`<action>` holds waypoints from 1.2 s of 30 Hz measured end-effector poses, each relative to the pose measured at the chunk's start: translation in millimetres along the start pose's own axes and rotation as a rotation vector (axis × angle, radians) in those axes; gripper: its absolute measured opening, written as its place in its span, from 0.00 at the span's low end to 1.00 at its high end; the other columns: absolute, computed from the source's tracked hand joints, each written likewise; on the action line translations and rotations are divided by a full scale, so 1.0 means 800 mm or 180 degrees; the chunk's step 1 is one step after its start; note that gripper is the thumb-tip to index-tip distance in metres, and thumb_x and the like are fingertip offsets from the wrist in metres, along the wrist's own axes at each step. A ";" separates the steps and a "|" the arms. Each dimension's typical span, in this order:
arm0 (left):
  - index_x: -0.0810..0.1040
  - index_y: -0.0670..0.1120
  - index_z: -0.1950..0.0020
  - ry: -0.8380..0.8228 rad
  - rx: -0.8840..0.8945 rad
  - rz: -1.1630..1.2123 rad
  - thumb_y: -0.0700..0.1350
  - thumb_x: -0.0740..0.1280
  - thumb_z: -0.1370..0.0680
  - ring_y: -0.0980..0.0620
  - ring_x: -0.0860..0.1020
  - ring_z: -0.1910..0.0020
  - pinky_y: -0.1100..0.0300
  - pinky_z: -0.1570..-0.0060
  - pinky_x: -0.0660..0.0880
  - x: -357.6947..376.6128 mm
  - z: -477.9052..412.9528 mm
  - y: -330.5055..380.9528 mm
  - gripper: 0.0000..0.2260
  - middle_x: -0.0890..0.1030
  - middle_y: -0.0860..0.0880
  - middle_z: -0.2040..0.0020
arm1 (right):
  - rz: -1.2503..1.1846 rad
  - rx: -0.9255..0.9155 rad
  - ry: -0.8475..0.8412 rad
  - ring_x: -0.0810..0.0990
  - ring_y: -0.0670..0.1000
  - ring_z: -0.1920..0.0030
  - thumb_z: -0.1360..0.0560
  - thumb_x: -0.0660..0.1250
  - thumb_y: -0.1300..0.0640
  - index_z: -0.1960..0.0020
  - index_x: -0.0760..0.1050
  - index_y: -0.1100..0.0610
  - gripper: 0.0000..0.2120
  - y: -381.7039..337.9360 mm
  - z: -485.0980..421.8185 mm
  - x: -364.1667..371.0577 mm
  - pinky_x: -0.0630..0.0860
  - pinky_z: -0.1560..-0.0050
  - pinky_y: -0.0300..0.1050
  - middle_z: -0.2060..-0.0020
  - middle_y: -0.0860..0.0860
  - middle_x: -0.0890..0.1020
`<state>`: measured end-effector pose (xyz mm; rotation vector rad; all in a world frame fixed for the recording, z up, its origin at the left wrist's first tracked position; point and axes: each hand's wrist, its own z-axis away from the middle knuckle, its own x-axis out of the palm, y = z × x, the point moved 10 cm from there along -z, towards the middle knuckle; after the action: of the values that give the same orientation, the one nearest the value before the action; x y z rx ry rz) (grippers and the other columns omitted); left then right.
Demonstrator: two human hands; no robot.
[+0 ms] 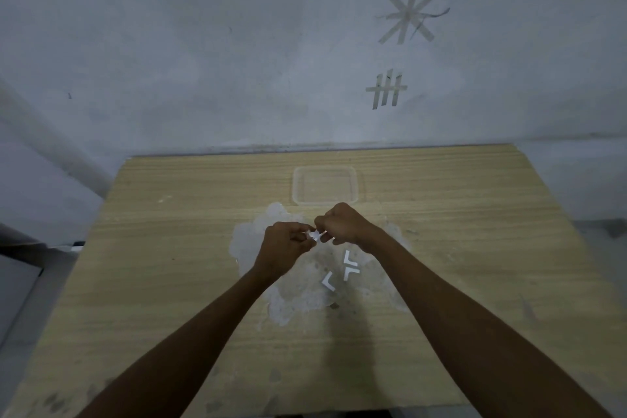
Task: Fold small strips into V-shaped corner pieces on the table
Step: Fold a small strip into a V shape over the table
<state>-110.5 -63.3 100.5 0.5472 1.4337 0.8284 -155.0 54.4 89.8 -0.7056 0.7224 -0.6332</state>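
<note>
Above the table (475, 248), the left hand (286, 244) and right hand (342, 224) each pinched an end of a small white strip (316, 235) between curled fingers and thumb. Three finished V pieces (327, 285) lay just nearer on the worn patch. The fold would likely come cleanest by matching the ends first, then pressing one firm crease at the middle

A single wide-angle view from the person's head, looking forward and down over a pale wood-grain table (169, 248) that fills the lower half, up to a grey wall (237, 44) behind it. Both forearms reach in from the bottom edge; the left hand (285, 244) and right hand (342, 222) meet on a small white paper strip (315, 235) near the centre.
</note>
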 end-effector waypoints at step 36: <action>0.83 0.38 0.48 -0.0484 -0.0943 0.0374 0.37 0.74 0.29 0.44 0.85 0.60 0.53 0.58 0.83 0.020 0.008 -0.076 0.11 0.85 0.39 0.54 | 0.1154 0.0011 0.0340 0.84 0.62 0.53 0.29 0.67 0.70 0.50 0.80 0.73 0.09 0.062 -0.020 -0.003 0.82 0.49 0.53 0.53 0.66 0.84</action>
<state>-95.4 -87.8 44.8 0.4598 1.1234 1.0495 -155.3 80.7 44.7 -0.5223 0.9216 -0.3412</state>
